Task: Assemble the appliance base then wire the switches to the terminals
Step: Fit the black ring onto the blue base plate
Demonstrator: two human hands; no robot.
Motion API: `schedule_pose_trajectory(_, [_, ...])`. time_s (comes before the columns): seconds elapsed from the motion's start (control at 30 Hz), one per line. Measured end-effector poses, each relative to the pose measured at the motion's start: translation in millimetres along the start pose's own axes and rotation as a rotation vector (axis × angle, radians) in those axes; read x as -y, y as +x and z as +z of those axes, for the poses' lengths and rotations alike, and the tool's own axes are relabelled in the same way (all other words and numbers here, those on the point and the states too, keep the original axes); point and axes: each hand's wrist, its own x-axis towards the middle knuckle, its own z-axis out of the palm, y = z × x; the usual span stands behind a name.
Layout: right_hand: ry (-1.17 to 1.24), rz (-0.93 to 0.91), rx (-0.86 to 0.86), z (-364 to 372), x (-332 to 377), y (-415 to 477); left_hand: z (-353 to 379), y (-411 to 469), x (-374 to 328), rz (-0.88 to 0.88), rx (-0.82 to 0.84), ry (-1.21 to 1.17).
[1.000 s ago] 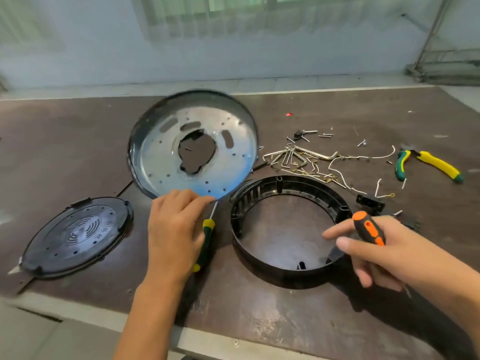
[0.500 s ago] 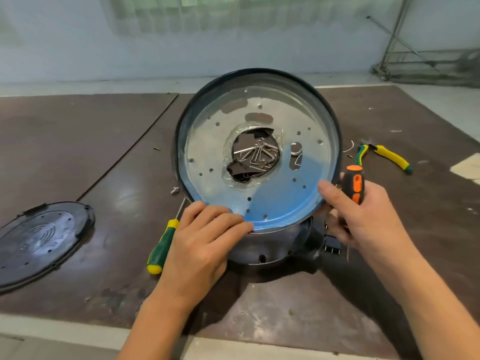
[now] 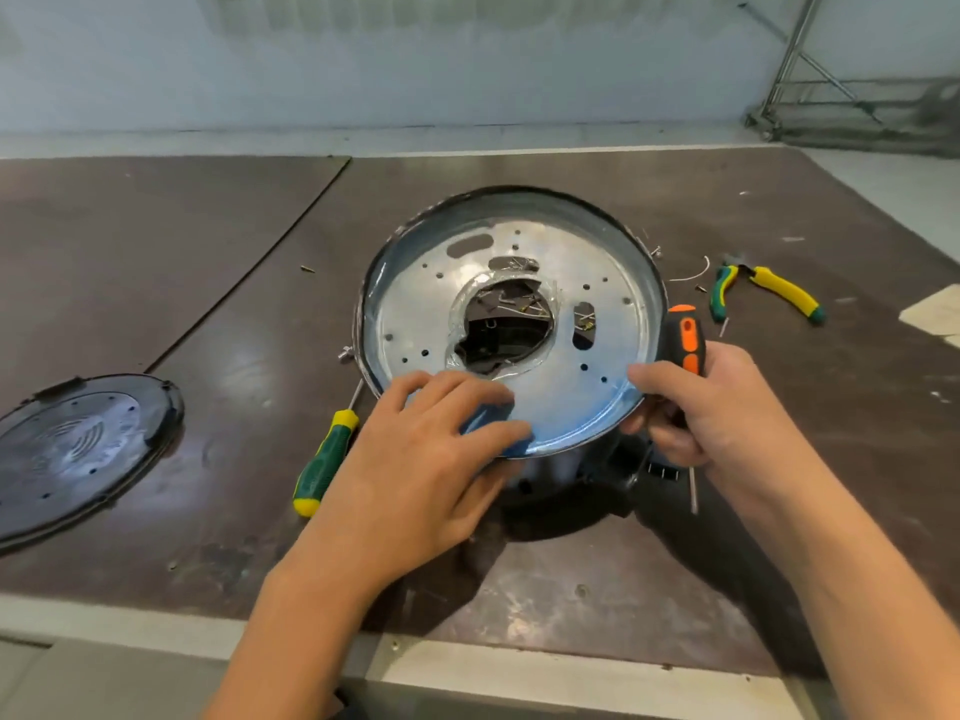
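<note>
The left hand (image 3: 415,459) grips the near rim of the pan (image 3: 415,324), fingers spread over its shiny inner face and thumb along the edge. The right hand (image 3: 711,407) is clenched round the orange driver (image 3: 685,337), its thumb hooked over the pan's right rim. The pan sits on the black ring (image 3: 540,491) with its near edge raised, so I judge it is not yet seated.

Left of the pan, a green driver (image 3: 324,459) lies on the desk (image 3: 208,304), and a black cover (image 3: 78,449) lies further left. Pliers (image 3: 769,293) lie to the pan's right. Loose screws (image 3: 511,304) show through the pan's centre hole.

Risks, as I judge them: the pan may go down skewed and jam if the holes miss the ring's posts. The right hand, busy with the driver, has only a thumb on the rim, so the pan could slip. Screws or wire under the pan could get trapped.

A second ago the left hand alone held the pan left of the bare ring. Half a second ago the pan stood steeply tilted over it. Now it lies lower and flatter.
</note>
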Motion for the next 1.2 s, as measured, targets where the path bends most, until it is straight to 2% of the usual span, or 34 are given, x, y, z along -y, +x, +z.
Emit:
schedule_pose_trajectory(0.23, [-0.075,0.155,0.098,2.9,1.8,-5.8,-16.3,0.6,-8.6,-0.013,0.174,-0.137])
schedule_pose_trajectory(0.5, [-0.242,0.253,0.18,-7.2,0.1,-6.4,-6.3,-2.2,-9.0,-0.052,0.259,-0.205])
schedule_pose_trajectory(0.77, [-0.277,0.241,0.229,-13.4,-0.9,-5.3,-0.5,4.4,-15.5,-0.056,0.188,-0.128])
schedule_pose_trajectory(0.83, [-0.28,0.19,0.153,-21.8,-2.2,-2.5,1.5,6.1,-19.0,-0.058,0.169,-0.126])
schedule_pose_trajectory(0.9, [-0.294,0.134,-0.032,-35.1,-4.3,3.1,2.1,5.7,-20.4,-0.071,0.164,-0.143])
schedule_pose_trajectory(1.0, [-0.44,0.042,-0.285,-58.9,-8.0,9.0,2.4,4.9,-20.8,-0.101,0.144,-0.151])
schedule_pose_trajectory(1.2, [-0.891,-0.037,-0.435,-86.7,-23.0,10.9,2.5,6.2,-23.3,-0.155,0.148,-0.16])
